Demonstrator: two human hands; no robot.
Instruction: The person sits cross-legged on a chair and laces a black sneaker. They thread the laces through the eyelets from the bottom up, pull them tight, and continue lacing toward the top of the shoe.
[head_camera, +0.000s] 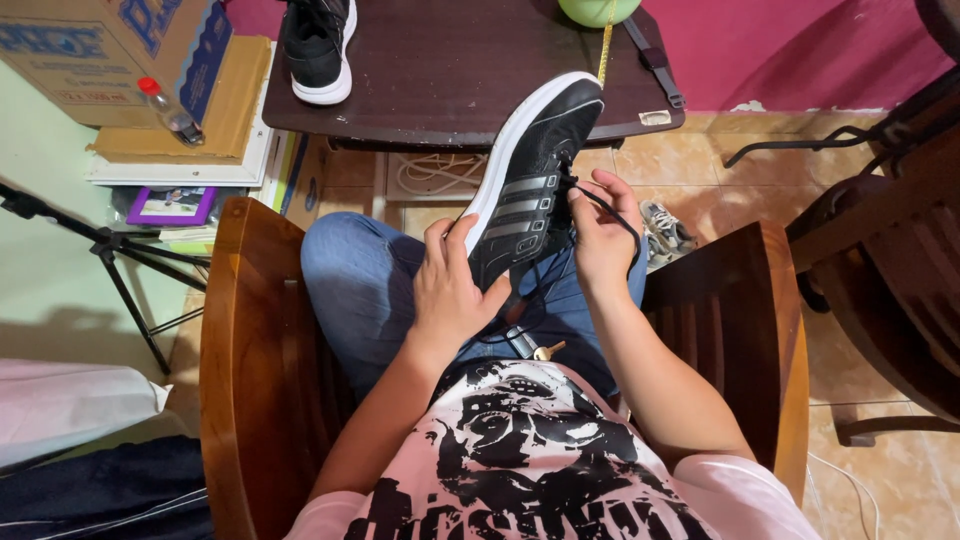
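A black sneaker with grey side stripes and a white sole rests on my lap, toe pointing away toward the table. My left hand grips its heel and side. My right hand pinches a black shoelace near the eyelets, and the lace loops out to the right. A second matching black sneaker stands on the dark wooden table ahead. I sit in a wooden armchair, wearing blue jeans.
A cardboard box, a small bottle with a red cap and stacked books stand at the left. A tripod leg is lower left. Another wooden chair is at the right. A small grey shoe lies on the tiled floor.
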